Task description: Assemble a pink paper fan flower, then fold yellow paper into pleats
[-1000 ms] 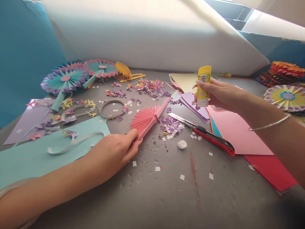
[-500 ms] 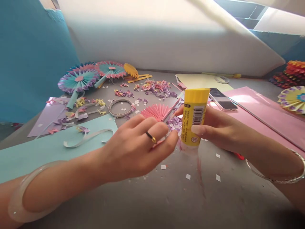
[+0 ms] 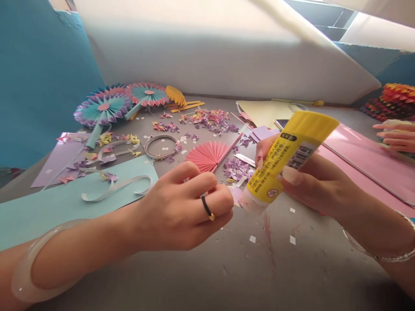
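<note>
Landmark: a pink pleated paper fan (image 3: 207,155) lies flat on the grey table (image 3: 301,276), near the middle of the view.

Far left: a teal-blue wall panel (image 3: 39,86) rises well left of the fan.

Left of the fan: a pale blue paper sheet (image 3: 55,220) overlaps a lilac paper sheet (image 3: 58,162), with curled pale paper strips (image 3: 116,186) lying on the blue one. A thin grey ring (image 3: 160,147) sits just beside the fan.

Behind the fan: two teal-and-pink paper rosettes (image 3: 103,109) stand near a folded yellow paper fan (image 3: 175,96) and narrow orange paper strips (image 3: 186,106). A heap of multicoloured paper scraps (image 3: 210,119) lies nearer, and a broad white sloping board (image 3: 227,56) closes off the back.

Left hand: the left hand (image 3: 175,211) is just right of the pale blue sheet, its fingers (image 3: 217,196) curled close together. I cannot tell whether they hold anything.

Right of the fan: a lilac paper scrap (image 3: 236,194) sits just beside those fingers. Behind it lies a pile of lilac paper scraps (image 3: 235,168).

Right hand: the right hand (image 3: 314,185) grips a yellow glue stick (image 3: 285,162) tilted, its fingers wrapped around the tube, its tip near the lilac scrap.

Far right: a co-worker's fingers (image 3: 397,136) rest beyond a pink paper sheet (image 3: 366,162), below stacked red-orange paper rosettes (image 3: 391,101).
</note>
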Tool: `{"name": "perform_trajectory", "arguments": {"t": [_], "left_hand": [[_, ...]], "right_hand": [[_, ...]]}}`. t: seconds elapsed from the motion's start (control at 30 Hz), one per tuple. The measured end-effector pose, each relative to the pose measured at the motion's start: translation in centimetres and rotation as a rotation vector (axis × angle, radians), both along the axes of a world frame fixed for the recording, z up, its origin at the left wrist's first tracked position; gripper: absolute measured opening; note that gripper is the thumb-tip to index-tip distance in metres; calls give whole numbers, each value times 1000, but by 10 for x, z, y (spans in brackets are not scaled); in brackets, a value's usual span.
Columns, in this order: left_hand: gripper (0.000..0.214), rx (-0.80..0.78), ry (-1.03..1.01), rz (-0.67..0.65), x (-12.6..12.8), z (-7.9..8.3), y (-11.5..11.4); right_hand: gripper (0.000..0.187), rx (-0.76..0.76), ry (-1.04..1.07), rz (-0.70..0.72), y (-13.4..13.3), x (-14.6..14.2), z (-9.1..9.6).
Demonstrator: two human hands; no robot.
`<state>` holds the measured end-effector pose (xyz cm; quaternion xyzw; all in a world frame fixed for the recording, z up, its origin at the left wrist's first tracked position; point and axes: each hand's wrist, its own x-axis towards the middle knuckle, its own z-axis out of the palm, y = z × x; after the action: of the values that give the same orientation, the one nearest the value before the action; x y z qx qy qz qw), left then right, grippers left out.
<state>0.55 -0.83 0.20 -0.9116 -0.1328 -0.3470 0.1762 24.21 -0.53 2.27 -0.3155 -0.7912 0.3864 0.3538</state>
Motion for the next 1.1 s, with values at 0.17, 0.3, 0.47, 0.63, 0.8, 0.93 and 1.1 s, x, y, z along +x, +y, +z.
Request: {"name": "perform_trajectory", "arguments": {"t": [0.17,0.3,0.47,0.63,0.8,0.93,1.1], "left_hand": [[16,29,-4,34,3,1,-2],[16,44,6,48,4,2,-3],[17,46,35,22,4,3,-4],[23,14,55,15,1,-1,-5],[23,18,11,1,3,-3,-4],[24,41,24,17,6,0,-3],[26,64,36,30,4,0,-1]], "right_hand": [[9,-153,124,169,0,1,1],[1,-139,101,185,-2,-1,6],[5,-167,82,193,-4,1,9],[4,-109,53,207,-4,0,9],[7,-52,54,192,-4,2,5],[20,36,111,157,-4,8,-4],[18,189,77,83,-10,6,-6]]}}
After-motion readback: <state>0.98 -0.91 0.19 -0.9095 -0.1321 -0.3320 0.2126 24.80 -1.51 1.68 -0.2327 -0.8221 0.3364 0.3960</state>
